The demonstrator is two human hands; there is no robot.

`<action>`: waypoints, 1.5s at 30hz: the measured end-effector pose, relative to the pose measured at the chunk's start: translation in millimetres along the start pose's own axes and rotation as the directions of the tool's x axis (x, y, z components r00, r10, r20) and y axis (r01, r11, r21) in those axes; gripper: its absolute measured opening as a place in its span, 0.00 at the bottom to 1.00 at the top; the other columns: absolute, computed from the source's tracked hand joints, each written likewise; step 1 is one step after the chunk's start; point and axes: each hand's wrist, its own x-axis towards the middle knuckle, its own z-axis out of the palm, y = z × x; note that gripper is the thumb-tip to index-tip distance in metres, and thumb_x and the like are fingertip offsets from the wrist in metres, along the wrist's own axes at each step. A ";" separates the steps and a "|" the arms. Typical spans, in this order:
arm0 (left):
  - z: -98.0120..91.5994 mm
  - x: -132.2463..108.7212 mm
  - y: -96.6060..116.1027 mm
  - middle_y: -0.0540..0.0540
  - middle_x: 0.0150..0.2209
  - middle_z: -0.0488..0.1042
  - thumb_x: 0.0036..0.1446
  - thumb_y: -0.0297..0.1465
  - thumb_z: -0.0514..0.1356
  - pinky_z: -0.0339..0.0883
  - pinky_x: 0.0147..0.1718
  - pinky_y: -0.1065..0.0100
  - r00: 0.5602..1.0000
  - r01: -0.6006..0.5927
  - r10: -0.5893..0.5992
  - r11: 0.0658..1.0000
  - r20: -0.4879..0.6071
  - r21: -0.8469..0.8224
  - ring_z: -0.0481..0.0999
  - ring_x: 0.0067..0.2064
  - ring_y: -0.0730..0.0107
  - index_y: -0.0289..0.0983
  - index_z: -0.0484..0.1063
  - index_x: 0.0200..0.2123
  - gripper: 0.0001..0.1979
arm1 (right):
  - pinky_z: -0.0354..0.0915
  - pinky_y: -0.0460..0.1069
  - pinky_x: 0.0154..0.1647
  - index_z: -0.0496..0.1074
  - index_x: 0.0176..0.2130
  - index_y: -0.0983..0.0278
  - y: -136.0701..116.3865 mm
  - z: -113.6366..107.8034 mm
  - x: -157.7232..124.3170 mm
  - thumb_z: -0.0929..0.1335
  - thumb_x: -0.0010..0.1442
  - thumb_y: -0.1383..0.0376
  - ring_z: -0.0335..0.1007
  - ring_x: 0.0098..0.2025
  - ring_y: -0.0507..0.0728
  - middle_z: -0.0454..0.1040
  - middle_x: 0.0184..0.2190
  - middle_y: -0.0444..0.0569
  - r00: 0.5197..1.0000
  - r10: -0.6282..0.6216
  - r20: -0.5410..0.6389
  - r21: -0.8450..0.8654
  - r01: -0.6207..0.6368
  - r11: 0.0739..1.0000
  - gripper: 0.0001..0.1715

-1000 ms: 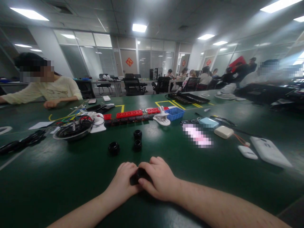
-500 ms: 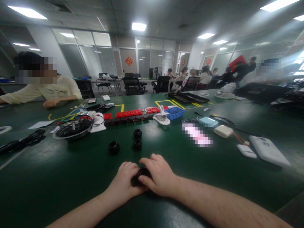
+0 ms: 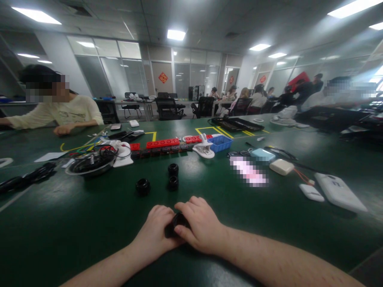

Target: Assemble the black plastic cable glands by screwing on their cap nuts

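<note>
Lower centre of the frame, left hand (image 3: 156, 226) and right hand (image 3: 204, 226), fingers grasping a black round part (image 3: 178, 219), three similar pieces (image 3: 143, 186) below-left of centre.

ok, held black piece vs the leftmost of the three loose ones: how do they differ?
The left hand and right hand grip the held piece; the loose piece sits on the table, untouched. Hands partly cover the held piece; the loose piece is unobstructed. Both are black and rounded.
</note>
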 end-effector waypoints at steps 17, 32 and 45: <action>6.2 0.5 -5.8 0.50 0.27 0.65 0.42 0.33 0.61 0.58 0.37 0.64 1.000 -0.005 0.005 1.000 -0.004 0.014 0.64 0.33 0.66 0.37 0.64 0.24 0.08 | 0.53 0.50 0.35 0.67 0.37 0.65 -1.5 3.2 0.2 0.65 0.54 0.54 0.57 0.34 0.56 0.67 0.31 0.48 1.000 0.007 0.024 -0.065 -0.005 0.998 0.17; 3.0 1.8 -2.7 0.50 0.28 0.65 0.44 0.35 0.60 0.58 0.38 0.63 0.999 0.023 -0.024 0.999 0.027 0.034 0.64 0.34 0.65 0.37 0.65 0.25 0.08 | 0.53 0.50 0.35 0.67 0.35 0.64 -3.1 3.3 -0.3 0.64 0.53 0.52 0.56 0.35 0.55 0.65 0.30 0.46 0.997 0.072 0.042 -0.089 -0.068 0.994 0.18; 7.0 0.5 -7.8 0.50 0.28 0.66 0.43 0.34 0.61 0.58 0.38 0.62 0.999 -0.019 0.020 1.000 -0.029 0.011 0.65 0.34 0.65 0.37 0.65 0.24 0.08 | 0.56 0.50 0.38 0.68 0.39 0.66 -3.1 3.7 -0.7 0.67 0.52 0.57 0.58 0.36 0.56 0.68 0.33 0.48 0.999 0.050 -0.008 0.062 -0.049 0.997 0.18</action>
